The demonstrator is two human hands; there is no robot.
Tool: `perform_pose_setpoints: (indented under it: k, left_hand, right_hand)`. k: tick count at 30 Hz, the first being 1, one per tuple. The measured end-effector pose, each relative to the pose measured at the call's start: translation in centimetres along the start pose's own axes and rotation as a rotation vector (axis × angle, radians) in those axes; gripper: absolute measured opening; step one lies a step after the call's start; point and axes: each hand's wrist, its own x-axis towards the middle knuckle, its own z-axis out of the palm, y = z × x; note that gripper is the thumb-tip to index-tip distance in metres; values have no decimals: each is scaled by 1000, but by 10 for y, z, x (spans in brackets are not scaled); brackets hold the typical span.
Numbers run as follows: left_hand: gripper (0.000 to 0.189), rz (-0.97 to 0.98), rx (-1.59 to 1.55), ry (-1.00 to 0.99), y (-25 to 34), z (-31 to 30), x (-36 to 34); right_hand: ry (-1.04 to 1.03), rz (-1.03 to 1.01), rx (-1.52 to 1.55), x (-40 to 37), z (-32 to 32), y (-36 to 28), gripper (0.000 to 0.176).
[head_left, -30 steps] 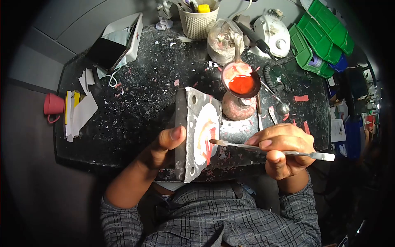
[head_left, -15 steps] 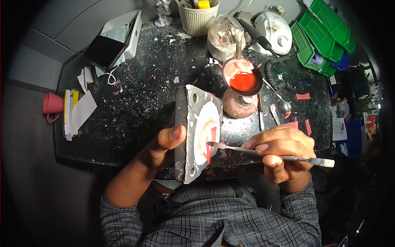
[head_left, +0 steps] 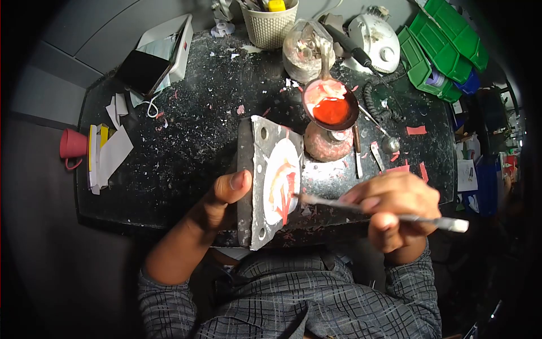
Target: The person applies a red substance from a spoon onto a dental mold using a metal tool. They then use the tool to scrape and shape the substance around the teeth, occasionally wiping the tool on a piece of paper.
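Observation:
My left hand (head_left: 228,189) grips a grey mould block (head_left: 245,186) from its left side, thumb on its edge, other fingers hidden behind. The block stands tilted, its white plaster oval (head_left: 274,209) with pink-red wax strips facing right. Between the fingers of my right hand (head_left: 395,209) is a slim metal wax tool (head_left: 361,209), slightly blurred, its tip beside the oval's right part. Beyond the block, a round pan (head_left: 353,116) of red molten wax sits over a pink-speckled burner (head_left: 327,146).
On the dark table (head_left: 203,113) lie wax scraps, a brown-handled knife (head_left: 358,152) and a metal ladle (head_left: 389,144). Behind stand a plastic jar (head_left: 305,62), a woven basket (head_left: 270,28) and a white machine (head_left: 372,45). Green bins (head_left: 446,34) are at back right, a pink mug (head_left: 73,142) at far left.
My right hand and the tool have moved slightly right, drawing the tip back from the wax on the plaster. The block has shifted slightly left in my left hand.

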Motion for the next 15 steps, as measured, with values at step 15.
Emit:
perform_pose_setpoints:
  k: [15]
  left_hand:
    - [112, -39, 92, 129, 3, 1, -4]
  right_hand:
    - [483, 92, -182, 6, -10, 32, 12]
